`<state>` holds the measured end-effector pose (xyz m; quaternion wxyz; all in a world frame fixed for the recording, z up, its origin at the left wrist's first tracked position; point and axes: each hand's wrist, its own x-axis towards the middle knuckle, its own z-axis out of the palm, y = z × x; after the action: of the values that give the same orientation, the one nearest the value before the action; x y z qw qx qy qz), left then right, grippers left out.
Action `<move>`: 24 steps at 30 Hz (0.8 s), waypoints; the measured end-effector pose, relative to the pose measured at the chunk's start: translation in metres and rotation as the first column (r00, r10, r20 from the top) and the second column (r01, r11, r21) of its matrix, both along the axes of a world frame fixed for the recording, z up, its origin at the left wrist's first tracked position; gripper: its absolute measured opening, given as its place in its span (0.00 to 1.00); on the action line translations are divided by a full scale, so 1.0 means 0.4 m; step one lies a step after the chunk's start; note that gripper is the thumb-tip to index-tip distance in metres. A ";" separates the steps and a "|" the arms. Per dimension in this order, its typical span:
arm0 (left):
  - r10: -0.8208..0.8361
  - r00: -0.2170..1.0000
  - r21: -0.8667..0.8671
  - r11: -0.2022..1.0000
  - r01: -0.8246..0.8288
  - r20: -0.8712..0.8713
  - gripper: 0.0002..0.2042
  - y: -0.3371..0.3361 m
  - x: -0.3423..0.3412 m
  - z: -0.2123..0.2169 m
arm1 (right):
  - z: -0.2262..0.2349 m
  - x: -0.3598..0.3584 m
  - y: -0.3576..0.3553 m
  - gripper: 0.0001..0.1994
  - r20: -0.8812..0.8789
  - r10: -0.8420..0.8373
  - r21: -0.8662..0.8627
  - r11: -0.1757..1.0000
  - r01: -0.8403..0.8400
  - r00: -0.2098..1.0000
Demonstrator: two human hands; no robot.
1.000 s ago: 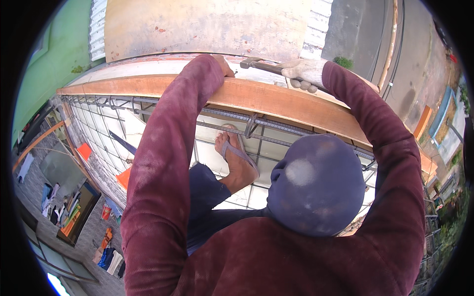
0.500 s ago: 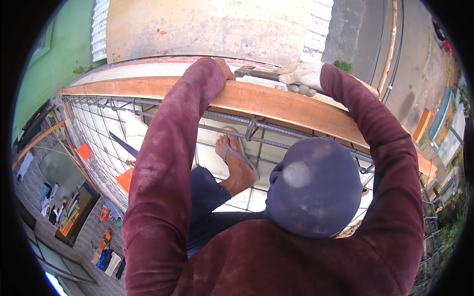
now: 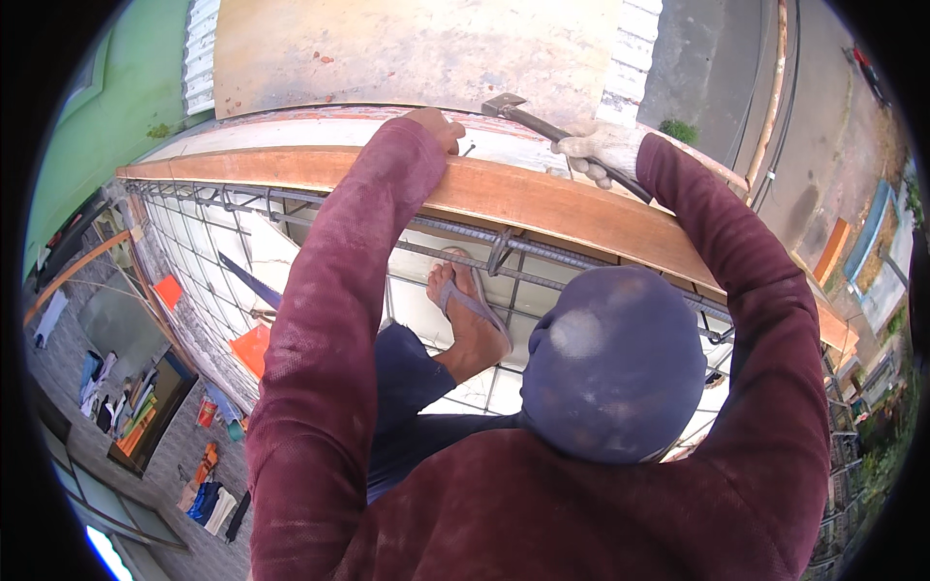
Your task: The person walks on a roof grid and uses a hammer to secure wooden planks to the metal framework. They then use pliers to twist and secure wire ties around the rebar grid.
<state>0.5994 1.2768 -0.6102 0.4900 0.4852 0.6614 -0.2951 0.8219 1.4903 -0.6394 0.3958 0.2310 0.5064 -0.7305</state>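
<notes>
Far down at the left edge lie a paved yard and a line of laundry (image 3: 50, 315), which shows how high this work sits. Next comes the rebar grid (image 3: 208, 247), tied in squares and running along under the wooden plank (image 3: 542, 198), a long board set on edge that looks like the side form for the grid. A blue-handled saw (image 3: 254, 287) and an orange scrap (image 3: 254, 349) lie on the grid below it. The left hand (image 3: 438, 126) reaches up over the plank's top edge, its fingers curled and pressed on the board, seemingly to steady it; a small nail (image 3: 468, 150) stands just beside the knuckles, though I cannot tell whether the fingertips pinch it. A sandalled foot (image 3: 470, 315) is planted on the bars between the arms, probably to brace the body against the drop. To the right, the gloved right hand (image 3: 601, 153) is wrapped tight round the handle of a hammer (image 3: 531, 116), whose head points left toward the left hand and hovers just above the plank near the nail, a grip well back on the shaft that gives swing. Beyond, at the right edge, a street and rooftops lie well below.
</notes>
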 end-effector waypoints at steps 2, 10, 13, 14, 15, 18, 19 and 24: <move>0.447 0.843 0.283 0.885 -0.369 -0.299 0.19 0.001 0.013 0.162 | -0.039 0.016 0.004 0.13 0.008 -0.057 0.035 0.998 0.056 0.998; 0.635 0.725 0.856 0.501 -0.124 -0.267 0.34 -0.287 -0.038 0.105 | 0.029 -0.012 0.053 0.19 0.131 0.061 -0.212 0.977 -0.033 0.989; 0.674 0.703 0.868 0.468 -0.167 -0.228 0.33 -0.292 -0.037 0.103 | 0.019 -0.033 0.051 0.20 0.159 0.168 -0.115 0.982 -0.150 0.973; 0.679 0.704 0.871 0.457 -0.180 -0.211 0.32 -0.296 -0.034 0.098 | 0.025 -0.039 0.049 0.20 0.176 0.165 -0.086 0.985 -0.152 0.970; 0.683 0.704 0.874 0.447 -0.189 -0.197 0.32 -0.295 -0.033 0.101 | 0.013 -0.043 0.047 0.21 0.187 0.160 -0.077 0.986 -0.148 0.969; 0.686 0.708 0.875 0.434 -0.214 -0.167 0.31 -0.285 -0.033 0.111 | -0.020 -0.051 0.035 0.21 0.198 0.155 -0.084 0.986 -0.141 0.968; 0.691 0.704 0.879 0.426 -0.212 -0.165 0.31 -0.281 -0.033 0.112 | -0.014 -0.051 0.031 0.21 0.187 0.159 -0.109 0.984 -0.140 0.969; 0.695 0.697 0.893 0.411 -0.184 -0.177 0.32 -0.281 -0.039 0.103 | -0.007 -0.062 0.033 0.24 0.126 0.175 -0.294 0.947 -0.132 0.977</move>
<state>0.5837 1.1645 -0.5691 0.0631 0.3501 0.9314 0.0770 0.7972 1.5034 -0.6421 0.5175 0.1860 0.3817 -0.7429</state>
